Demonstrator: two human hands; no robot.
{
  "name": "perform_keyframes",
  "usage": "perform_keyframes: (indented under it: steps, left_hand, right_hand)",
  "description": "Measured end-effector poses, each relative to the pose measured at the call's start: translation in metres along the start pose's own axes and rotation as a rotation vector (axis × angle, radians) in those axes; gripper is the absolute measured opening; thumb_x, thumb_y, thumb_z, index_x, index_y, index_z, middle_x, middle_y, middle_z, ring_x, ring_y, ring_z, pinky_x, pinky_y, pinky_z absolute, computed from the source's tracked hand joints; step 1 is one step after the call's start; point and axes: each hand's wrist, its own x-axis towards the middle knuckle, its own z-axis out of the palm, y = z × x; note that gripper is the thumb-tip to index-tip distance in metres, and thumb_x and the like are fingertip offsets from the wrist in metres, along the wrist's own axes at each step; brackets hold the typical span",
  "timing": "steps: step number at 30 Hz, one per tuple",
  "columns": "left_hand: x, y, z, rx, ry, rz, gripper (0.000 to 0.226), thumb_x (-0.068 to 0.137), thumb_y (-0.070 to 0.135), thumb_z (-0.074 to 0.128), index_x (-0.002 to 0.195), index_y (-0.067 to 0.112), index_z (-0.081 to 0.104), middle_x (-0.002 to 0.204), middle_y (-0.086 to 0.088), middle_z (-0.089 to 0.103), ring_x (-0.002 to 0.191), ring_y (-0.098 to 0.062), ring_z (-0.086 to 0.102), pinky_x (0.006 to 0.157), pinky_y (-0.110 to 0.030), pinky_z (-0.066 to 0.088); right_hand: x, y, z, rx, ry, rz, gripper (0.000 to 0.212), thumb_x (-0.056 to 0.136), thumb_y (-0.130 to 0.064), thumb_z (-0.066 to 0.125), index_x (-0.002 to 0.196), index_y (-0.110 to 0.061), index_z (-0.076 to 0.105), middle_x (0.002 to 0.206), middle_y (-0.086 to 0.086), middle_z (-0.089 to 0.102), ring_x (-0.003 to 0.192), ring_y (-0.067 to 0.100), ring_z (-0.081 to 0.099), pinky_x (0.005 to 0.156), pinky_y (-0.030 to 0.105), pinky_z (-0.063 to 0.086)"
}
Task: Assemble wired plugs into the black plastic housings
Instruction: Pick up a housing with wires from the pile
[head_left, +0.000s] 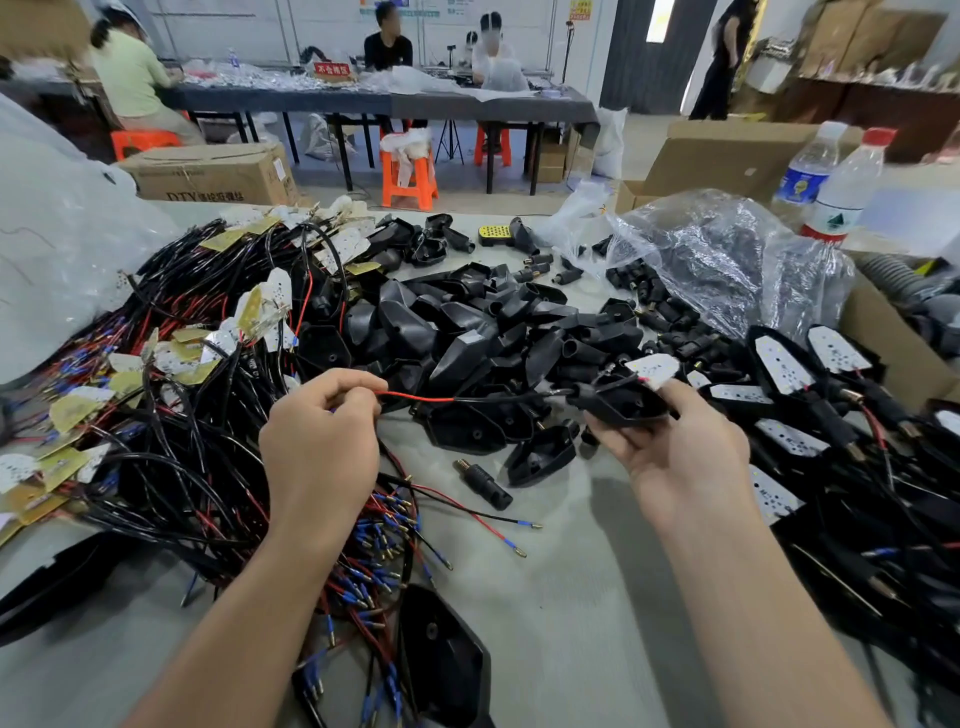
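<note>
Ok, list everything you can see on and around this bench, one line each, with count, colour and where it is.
Wired boards: many, black and red wires, left heap.
Empty housings: many, black, centre pile.
Plugs: one loose, black, bench centre; more by the bag.
Plastic bag: one, clear, back right.
Finished units: several, black with white boards, right.
Bottles: two, clear, far right.
Stools: some, orange, background.
Left hand: pinching red wire.
Right hand: holding one housing.

A cardboard box (210, 174) reads "DTY" before blurred Chinese characters. A red sign (332, 69) on the far table reads "不合格区"
</note>
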Motion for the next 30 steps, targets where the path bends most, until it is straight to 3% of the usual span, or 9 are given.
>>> perform_keyframes:
  steps: [3, 5, 8, 11, 15, 18, 23, 26, 30]
  left_hand:
    - [-0.004, -0.001, 0.001, 0.107, -0.036, 0.033, 0.034, 0.087, 0.016, 0.057, 0.080, 0.044, 0.075, 0.060, 0.005, 0.068, 0.038, -0.007, 0.046, 0.037, -0.017, 0.034]
    - [-0.007, 0.004, -0.001, 0.164, -0.093, 0.071, 0.026, 0.080, 0.021, 0.058, 0.072, 0.039, 0.075, 0.056, 0.004, 0.066, 0.041, -0.007, 0.049, 0.041, -0.017, 0.036]
    - [-0.006, 0.017, -0.005, -0.107, -0.576, 0.053, 0.014, 0.053, 0.022, 0.061, 0.054, 0.018, 0.074, 0.050, -0.004, 0.061, 0.052, -0.013, 0.055, 0.056, -0.029, 0.046]
    - [-0.006, 0.018, -0.007, -0.362, -1.007, 0.035, 0.028, 0.053, 0.026, 0.062, 0.066, 0.008, 0.080, 0.060, -0.014, 0.069, 0.062, -0.022, 0.064, 0.074, -0.035, 0.055]
    - [-0.009, 0.016, 0.000, -0.607, -1.000, -0.179, 0.040, 0.071, 0.028, 0.065, 0.100, 0.005, 0.082, 0.090, -0.021, 0.077, 0.079, -0.027, 0.074, 0.067, -0.032, 0.060]
    - [-0.013, 0.017, 0.004, -0.475, -1.045, -0.402, 0.036, 0.098, 0.047, 0.056, 0.118, 0.027, 0.078, 0.113, -0.012, 0.077, 0.091, -0.019, 0.077, 0.048, -0.024, 0.056]
    - [-0.022, 0.012, 0.014, -0.449, -1.245, -0.364, 0.050, 0.099, 0.024, 0.063, 0.147, 0.029, 0.051, 0.133, -0.009, 0.070, 0.121, -0.027, 0.068, 0.072, -0.031, 0.064]
    - [-0.027, 0.011, 0.019, -0.428, -1.255, -0.329, 0.062, 0.093, 0.006, 0.068, 0.147, 0.027, 0.050, 0.126, -0.006, 0.069, 0.113, -0.020, 0.069, 0.084, -0.037, 0.062]
    - [-0.024, 0.012, 0.019, -0.455, -1.137, -0.345, 0.053, 0.096, -0.002, 0.066, 0.144, 0.018, 0.055, 0.128, -0.025, 0.067, 0.102, -0.021, 0.071, 0.075, -0.031, 0.062]
  right_hand:
    - [0.000, -0.001, 0.000, 0.043, -0.077, 0.089, 0.029, 0.104, -0.034, 0.058, 0.104, -0.004, 0.061, 0.087, 0.019, 0.076, 0.085, 0.040, 0.077, 0.065, 0.048, 0.063]
    - [0.001, -0.002, -0.001, -0.044, -0.068, 0.051, 0.017, 0.101, -0.023, 0.064, 0.099, -0.006, 0.062, 0.079, 0.013, 0.077, 0.078, 0.033, 0.077, 0.062, 0.041, 0.063]
    - [0.004, -0.005, -0.004, -0.180, -0.050, -0.023, 0.011, 0.099, -0.009, 0.061, 0.091, -0.011, 0.068, 0.080, 0.011, 0.075, 0.062, 0.023, 0.067, 0.057, 0.033, 0.055]
    - [-0.001, -0.007, -0.001, -0.213, -0.153, 0.026, 0.013, 0.098, -0.002, 0.055, 0.102, -0.004, 0.067, 0.081, 0.018, 0.073, 0.056, 0.023, 0.061, 0.055, 0.032, 0.053]
    - [-0.014, 0.002, 0.006, -0.260, -0.419, 0.109, 0.030, 0.098, 0.000, 0.048, 0.091, -0.006, 0.076, 0.084, 0.023, 0.070, 0.059, 0.024, 0.061, 0.052, 0.030, 0.053]
    - [-0.027, 0.012, 0.016, -0.366, -0.525, 0.081, 0.022, 0.100, -0.001, 0.046, 0.097, -0.002, 0.068, 0.088, 0.019, 0.071, 0.065, 0.021, 0.064, 0.058, 0.031, 0.056]
    - [-0.044, 0.029, 0.030, -0.347, -0.521, 0.062, 0.019, 0.101, 0.001, 0.048, 0.101, -0.001, 0.067, 0.092, 0.016, 0.067, 0.077, 0.028, 0.061, 0.062, 0.034, 0.056]
    - [-0.048, 0.036, 0.033, -0.320, -0.493, 0.054, 0.021, 0.102, 0.000, 0.049, 0.115, 0.009, 0.063, 0.094, 0.014, 0.065, 0.086, 0.030, 0.053, 0.071, 0.036, 0.052]
    - [-0.047, 0.033, 0.033, -0.263, -0.447, 0.056, 0.017, 0.101, -0.006, 0.054, 0.108, -0.001, 0.069, 0.096, 0.007, 0.071, 0.084, 0.025, 0.059, 0.074, 0.037, 0.054]
